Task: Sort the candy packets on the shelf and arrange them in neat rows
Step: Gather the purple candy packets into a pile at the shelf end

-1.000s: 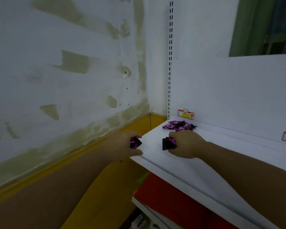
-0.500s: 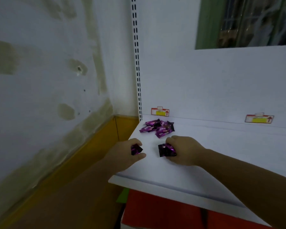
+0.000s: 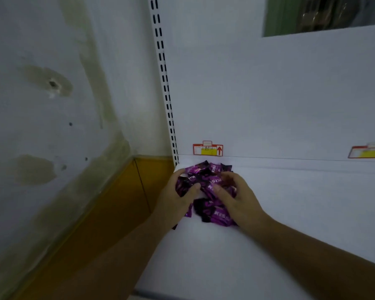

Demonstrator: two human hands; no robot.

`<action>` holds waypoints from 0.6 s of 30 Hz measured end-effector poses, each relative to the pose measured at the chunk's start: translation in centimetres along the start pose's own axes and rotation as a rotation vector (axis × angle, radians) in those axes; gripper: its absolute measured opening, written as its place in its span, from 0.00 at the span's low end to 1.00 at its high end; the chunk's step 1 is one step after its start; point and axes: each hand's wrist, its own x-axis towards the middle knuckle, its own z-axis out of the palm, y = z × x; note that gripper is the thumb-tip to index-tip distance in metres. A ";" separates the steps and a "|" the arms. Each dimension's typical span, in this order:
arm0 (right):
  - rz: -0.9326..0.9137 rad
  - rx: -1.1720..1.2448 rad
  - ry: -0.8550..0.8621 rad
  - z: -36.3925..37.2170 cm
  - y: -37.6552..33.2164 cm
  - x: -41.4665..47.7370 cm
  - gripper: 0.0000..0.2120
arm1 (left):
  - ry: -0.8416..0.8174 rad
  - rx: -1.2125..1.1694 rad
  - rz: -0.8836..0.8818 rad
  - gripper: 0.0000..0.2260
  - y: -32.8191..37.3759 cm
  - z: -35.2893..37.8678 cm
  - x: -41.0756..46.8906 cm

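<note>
**Both hands on a heap of purple candy packets**

Head view: A white shelf (image 3: 290, 202) runs from the near edge to a white back panel (image 3: 268, 94), with a slotted upright (image 3: 164, 83) at its far left corner. To the left stands a stained white wall (image 3: 41, 105) with a yellow band (image 3: 108, 213) along its base. Two red and yellow price tags are fixed where the panel meets the shelf, one (image 3: 207, 149) just behind the heap and one (image 3: 368, 151) at the far right edge.

The candy packets (image 3: 206, 176) lie bunched in a loose heap at the far left corner of the shelf, a few spilling toward the near side. The left hand (image 3: 178, 198) curls round the heap's left side, thumb pressed on the wrappers. The right hand (image 3: 236, 198) grips the right side, its fingers bent over the packets. The two hands nearly meet across the heap.
</note>
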 end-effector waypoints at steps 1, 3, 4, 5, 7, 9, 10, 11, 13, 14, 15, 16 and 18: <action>0.021 0.071 0.002 -0.1 0.1 0.2 0.13 | -0.014 -0.043 0.013 0.11 -0.3 0.0 0.2; 0.033 0.139 0.012 -0.2 0.2 0.3 0.11 | -0.057 -0.117 0.028 0.11 -0.8 -0.2 0.3; 0.030 0.147 0.040 -0.3 0.2 0.3 0.11 | -0.085 -0.136 0.023 0.12 -1.1 -0.2 0.3; 0.023 0.146 0.079 -0.4 0.3 0.2 0.11 | -0.113 -0.128 0.024 0.16 -1.4 -0.3 0.3; 0.024 0.119 0.144 -0.5 0.2 0.2 0.11 | -0.178 -0.055 0.046 0.21 -1.5 -0.3 0.3; 0.041 0.088 0.192 -0.4 0.1 0.2 0.10 | -0.251 0.038 0.110 0.20 -1.5 -0.1 0.3; 0.056 0.072 0.210 -0.3 0.1 0.3 0.09 | -0.287 0.072 0.133 0.19 -1.6 0.0 0.3; 0.068 0.051 0.224 -0.2 0.2 0.3 0.09 | -0.314 0.088 0.144 0.18 -1.7 0.0 0.3; 0.074 -0.014 0.233 0.0 0.2 0.4 0.09 | -0.332 0.073 0.157 0.15 -2.0 0.0 0.6; 0.072 -0.056 0.244 0.1 0.3 0.5 0.08 | -0.315 0.050 0.169 0.14 -2.2 0.1 0.8; 0.073 -0.100 0.267 0.1 0.4 0.4 0.08 | -0.279 0.007 0.169 0.15 -2.3 0.0 0.9; 0.077 -0.144 0.304 0.1 0.4 0.4 0.08 | -0.233 -0.066 0.146 0.15 -2.3 0.0 0.9; 0.080 -0.250 0.376 0.1 0.2 0.2 0.09 | -0.146 -0.224 0.087 0.15 -2.3 -0.2 0.9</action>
